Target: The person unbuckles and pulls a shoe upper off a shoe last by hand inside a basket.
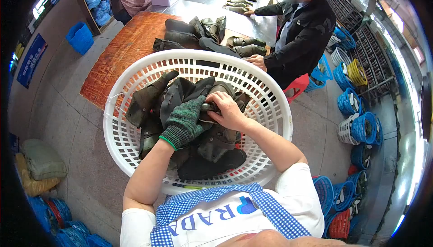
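A white plastic basket [116,145] in front of me holds a heap of dark shoe uppers [212,162]. My left hand [184,121], in a green and black knitted glove, closes on a shoe upper near the middle of the heap. Beside it my bare right hand [227,111] has its fingers curled round the rounded end of the same dark upper [208,107]. Part of that piece is hidden under both hands. Another olive-brown upper [140,104] leans against the basket's left side.
Beyond the basket, a brown wooden table [110,62] carries more dark uppers [180,34]. A co-worker in a black jacket [302,35] stands at its right, near a red stool [297,87]. Blue baskets [364,127] line the right side; a blue bin [80,38] stands left.
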Motion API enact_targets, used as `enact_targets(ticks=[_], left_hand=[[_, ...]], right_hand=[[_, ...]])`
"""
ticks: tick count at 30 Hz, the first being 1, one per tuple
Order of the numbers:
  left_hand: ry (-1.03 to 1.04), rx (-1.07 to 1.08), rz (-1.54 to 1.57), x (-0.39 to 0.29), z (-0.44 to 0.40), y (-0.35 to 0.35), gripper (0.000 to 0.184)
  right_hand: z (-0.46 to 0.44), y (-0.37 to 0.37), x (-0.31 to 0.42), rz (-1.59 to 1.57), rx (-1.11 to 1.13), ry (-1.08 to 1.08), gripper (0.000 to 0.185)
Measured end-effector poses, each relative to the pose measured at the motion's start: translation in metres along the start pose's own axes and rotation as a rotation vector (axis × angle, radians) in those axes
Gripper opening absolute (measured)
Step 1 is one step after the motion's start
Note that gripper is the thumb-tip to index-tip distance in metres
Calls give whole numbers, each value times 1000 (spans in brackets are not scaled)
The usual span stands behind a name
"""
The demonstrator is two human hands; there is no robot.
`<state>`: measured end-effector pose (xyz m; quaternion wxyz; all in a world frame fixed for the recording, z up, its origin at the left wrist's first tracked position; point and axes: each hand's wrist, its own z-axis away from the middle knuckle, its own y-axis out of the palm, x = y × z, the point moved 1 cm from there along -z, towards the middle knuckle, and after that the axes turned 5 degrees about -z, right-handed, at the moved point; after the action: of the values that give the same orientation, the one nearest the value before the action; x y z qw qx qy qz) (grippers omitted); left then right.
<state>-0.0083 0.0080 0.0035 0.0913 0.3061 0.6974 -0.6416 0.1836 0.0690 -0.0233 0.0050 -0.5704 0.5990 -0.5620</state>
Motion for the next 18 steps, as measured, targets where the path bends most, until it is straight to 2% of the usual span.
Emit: enact_targets(ticks=[18], left_hand=[[-8, 10, -3, -1, 0, -1, 70]], right_hand=[[0, 0, -1, 14, 13, 0, 39]])
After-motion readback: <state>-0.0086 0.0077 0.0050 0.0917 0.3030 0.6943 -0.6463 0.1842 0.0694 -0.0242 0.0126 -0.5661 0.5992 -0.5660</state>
